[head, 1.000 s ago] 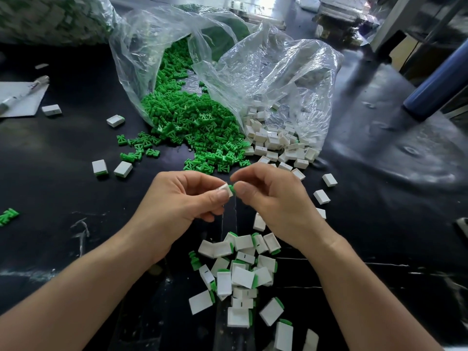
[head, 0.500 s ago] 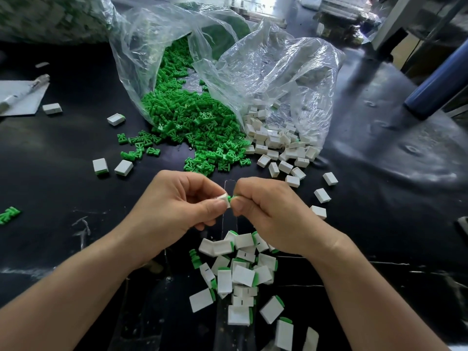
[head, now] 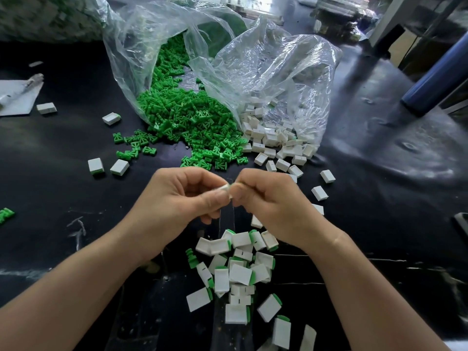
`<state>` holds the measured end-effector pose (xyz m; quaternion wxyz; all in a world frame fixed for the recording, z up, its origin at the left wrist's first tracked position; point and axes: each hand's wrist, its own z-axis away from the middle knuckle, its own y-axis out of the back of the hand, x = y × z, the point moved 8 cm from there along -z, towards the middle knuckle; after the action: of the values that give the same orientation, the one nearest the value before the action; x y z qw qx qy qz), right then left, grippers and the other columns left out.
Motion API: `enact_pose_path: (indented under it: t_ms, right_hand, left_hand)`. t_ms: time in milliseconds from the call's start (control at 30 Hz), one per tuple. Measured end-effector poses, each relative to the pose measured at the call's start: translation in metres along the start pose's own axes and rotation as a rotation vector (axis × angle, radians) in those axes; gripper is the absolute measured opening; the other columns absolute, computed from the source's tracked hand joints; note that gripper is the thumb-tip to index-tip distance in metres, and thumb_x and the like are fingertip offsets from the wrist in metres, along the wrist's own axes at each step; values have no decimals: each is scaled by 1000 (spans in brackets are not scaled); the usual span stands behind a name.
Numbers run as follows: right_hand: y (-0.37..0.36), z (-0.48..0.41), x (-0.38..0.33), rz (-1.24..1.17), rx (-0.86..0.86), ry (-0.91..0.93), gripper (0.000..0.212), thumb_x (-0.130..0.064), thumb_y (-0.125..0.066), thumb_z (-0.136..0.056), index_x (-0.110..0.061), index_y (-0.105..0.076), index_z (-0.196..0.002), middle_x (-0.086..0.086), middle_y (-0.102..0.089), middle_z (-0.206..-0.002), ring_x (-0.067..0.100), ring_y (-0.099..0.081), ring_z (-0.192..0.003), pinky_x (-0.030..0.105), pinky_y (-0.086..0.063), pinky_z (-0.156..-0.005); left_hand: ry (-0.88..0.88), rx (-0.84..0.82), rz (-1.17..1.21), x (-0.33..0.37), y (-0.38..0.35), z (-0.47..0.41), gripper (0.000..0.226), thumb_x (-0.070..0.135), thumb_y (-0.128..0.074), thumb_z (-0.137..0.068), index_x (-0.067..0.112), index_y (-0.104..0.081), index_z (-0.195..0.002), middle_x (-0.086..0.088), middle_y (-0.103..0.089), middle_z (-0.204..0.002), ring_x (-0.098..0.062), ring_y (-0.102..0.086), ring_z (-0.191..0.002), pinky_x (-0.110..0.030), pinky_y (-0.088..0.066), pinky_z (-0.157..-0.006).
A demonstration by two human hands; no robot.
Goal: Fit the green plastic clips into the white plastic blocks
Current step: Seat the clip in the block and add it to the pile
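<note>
My left hand (head: 182, 201) pinches a small white block (head: 225, 187) between thumb and fingers at the centre of the view. My right hand (head: 271, 201) meets it fingertip to fingertip and presses on the block's end; the green clip is hidden between the fingers. Loose green clips (head: 192, 127) spill from a clear plastic bag (head: 141, 46) at the back. Loose white blocks (head: 273, 138) spill from a second clear bag (head: 291, 72) to its right. Below my hands lies a heap of white blocks with green clips fitted (head: 240, 269).
The table (head: 379, 198) is black and glossy. Stray white blocks (head: 107, 166) and clips (head: 131, 148) lie at the left, more blocks (head: 320, 192) at the right. A paper sheet with a pen (head: 15, 97) sits far left. A blue cylinder (head: 435, 84) is at the right rear.
My hands have closed together over the block. The green clip tip seen between the fingertips earlier no longer shows.
</note>
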<state>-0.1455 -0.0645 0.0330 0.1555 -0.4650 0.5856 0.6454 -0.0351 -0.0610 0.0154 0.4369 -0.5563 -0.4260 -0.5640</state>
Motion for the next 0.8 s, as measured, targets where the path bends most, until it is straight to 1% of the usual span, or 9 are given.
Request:
enact_pose_path:
  t_ms: [33,100,233,300,367,433,567,700,800]
  right_hand:
    - [2,-1,7,-130,19,-69,34,-42,-50,-88,-16,-56,-66,-1,-51,-57,6,-44,-54,27,-36,-51]
    - [-1,0,19,-362,11,-212,48,-54,-39,-83,-14,-61,-71,-1,-57,-60,6,-50,-56,22,-40,-53]
    - [-29,3,17,-673,-172,-346,56,-58,-31,-74,-10,-61,-76,-2,-64,-66,10,-56,-60,23,-40,-56]
    - [-40,4,12,-800,-231,-377,58,-56,-32,-74,-6,-59,-79,2,-62,-67,12,-55,-59,22,-39,-53]
    - [-44,5,9,-881,-245,-410,55,-55,-33,-73,-5,-56,-77,1,-59,-63,11,-52,-55,20,-38,-50]
    - [-43,6,10,-874,-216,-419,51,-56,-35,-72,-9,-54,-72,-3,-56,-57,9,-48,-52,19,-37,-49]
    - [-40,7,14,-767,-132,-387,47,-58,-39,-73,-14,-54,-69,-8,-49,-54,8,-43,-52,21,-34,-51]
    - [-39,6,14,-753,-113,-363,46,-57,-40,-76,-14,-55,-69,-6,-50,-57,8,-43,-52,20,-34,-50]
    - [-34,5,13,-701,-131,-360,52,-59,-36,-77,-13,-58,-71,1,-53,-66,8,-43,-54,20,-34,-51]
  left_hand:
    - [1,11,40,-1,-1,-1,19,22,-68,-61,10,-70,-75,-4,-69,-65,-8,-61,-53,-17,-49,-49]
    - [-3,42,91,-2,0,-2,17,20,-68,-60,12,-71,-74,-3,-70,-69,-8,-61,-57,-16,-49,-51]
    - [-12,37,176,-1,0,-2,22,20,-71,-55,8,-73,-74,-13,-68,-77,-20,-59,-65,-21,-53,-60]
    - [-18,9,183,1,-2,-1,25,24,-71,-55,9,-73,-75,-15,-65,-72,-24,-55,-61,-23,-53,-57]
    - [-31,-8,182,3,-3,0,24,21,-69,-58,7,-72,-77,-13,-64,-66,-20,-55,-54,-22,-52,-54]
    - [-44,-27,178,4,-5,0,23,14,-66,-64,3,-71,-83,-12,-64,-62,-19,-57,-50,-24,-52,-53]
    - [-74,-51,162,8,-8,2,23,6,-62,-71,-8,-65,-89,-23,-62,-64,-31,-60,-53,-30,-52,-54]
    - [-63,-47,161,8,-8,2,23,8,-62,-71,-7,-66,-89,-24,-63,-65,-32,-60,-55,-32,-53,-56]
    - [-34,-41,148,7,-6,2,24,14,-69,-67,2,-72,-88,-16,-66,-66,-25,-62,-59,-30,-52,-61]
